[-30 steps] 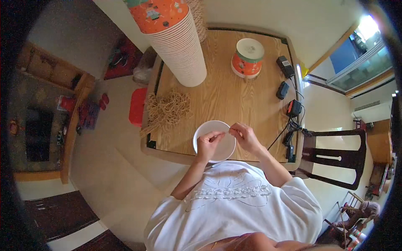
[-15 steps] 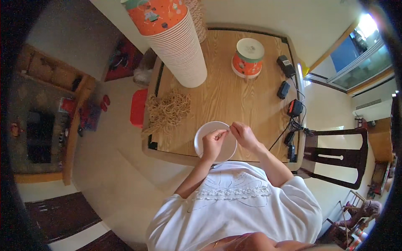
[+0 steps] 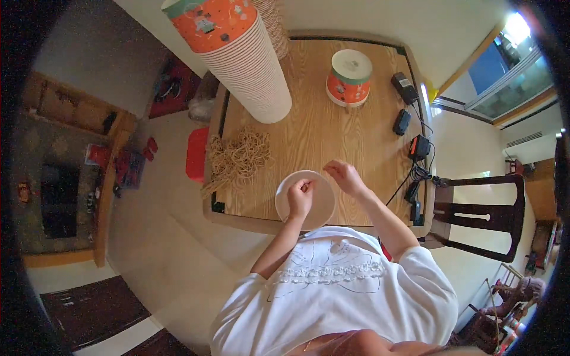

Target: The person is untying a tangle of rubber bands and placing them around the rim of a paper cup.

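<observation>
A white round paper tub (image 3: 323, 209) stands at the near edge of the table with its open mouth up. My left hand (image 3: 300, 199) is over it, fingers curled together; whatever they pinch is too small to make out. Just beyond the tub's right rim, my right hand (image 3: 345, 177) has thumb and fingertips pressed together, and I cannot see what lies between them. Left of the tub is a loose heap of tan twine (image 3: 240, 155). A tall stack of nested white paper tubs (image 3: 252, 77), the outermost printed orange and green, leans into view behind the twine.
An orange and green paper tub (image 3: 349, 89) sits upside down at the far side of the wooden table (image 3: 309, 136). Black adapters (image 3: 401, 121) and cables line the right edge. A dark wooden chair (image 3: 475, 216) stands on the right, a red stool (image 3: 197, 154) on the left.
My two hands, fingertips together above the tub before, have come apart. The right one has shifted up and outward, while the left has curled more over the tub.
</observation>
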Demonstrator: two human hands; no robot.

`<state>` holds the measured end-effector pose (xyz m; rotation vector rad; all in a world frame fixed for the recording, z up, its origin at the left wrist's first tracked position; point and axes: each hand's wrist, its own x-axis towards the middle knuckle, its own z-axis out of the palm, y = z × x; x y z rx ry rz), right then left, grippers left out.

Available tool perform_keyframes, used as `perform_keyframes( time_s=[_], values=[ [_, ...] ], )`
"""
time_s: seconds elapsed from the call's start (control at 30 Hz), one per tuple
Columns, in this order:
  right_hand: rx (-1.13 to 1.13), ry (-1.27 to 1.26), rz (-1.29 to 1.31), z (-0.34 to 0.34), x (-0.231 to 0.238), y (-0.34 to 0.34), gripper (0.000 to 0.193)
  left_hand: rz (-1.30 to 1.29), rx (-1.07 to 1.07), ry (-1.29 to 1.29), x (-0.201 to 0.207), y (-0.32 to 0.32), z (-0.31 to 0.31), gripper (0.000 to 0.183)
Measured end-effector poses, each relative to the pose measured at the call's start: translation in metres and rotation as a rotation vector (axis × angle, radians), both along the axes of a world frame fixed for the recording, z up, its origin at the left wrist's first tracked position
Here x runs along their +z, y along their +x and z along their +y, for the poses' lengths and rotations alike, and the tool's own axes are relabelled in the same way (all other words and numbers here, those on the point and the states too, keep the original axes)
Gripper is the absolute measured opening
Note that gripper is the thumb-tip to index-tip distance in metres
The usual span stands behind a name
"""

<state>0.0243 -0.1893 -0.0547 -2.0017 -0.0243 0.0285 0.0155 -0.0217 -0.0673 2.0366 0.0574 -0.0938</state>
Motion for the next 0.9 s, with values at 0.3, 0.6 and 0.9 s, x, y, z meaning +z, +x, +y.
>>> perform_keyframes(
  time_s=[0.3,0.6,0.9],
  values=[
    [0.026,-0.001,-0.05,0.003,-0.008,0.002,0.014,-0.082,0.013,-0.036,-0.005,0.003,-0.002,0.009],
    [0.143,0.103,0.007,0.004,-0.004,0.005,0.014,-0.006,-0.009,-0.06,-0.016,0.006,-0.003,0.011],
    [0.047,-0.063,-0.115,0.007,-0.003,0.007,0.009,-0.413,-0.286,0.509,0.04,0.024,0.001,0.019]
  ],
)
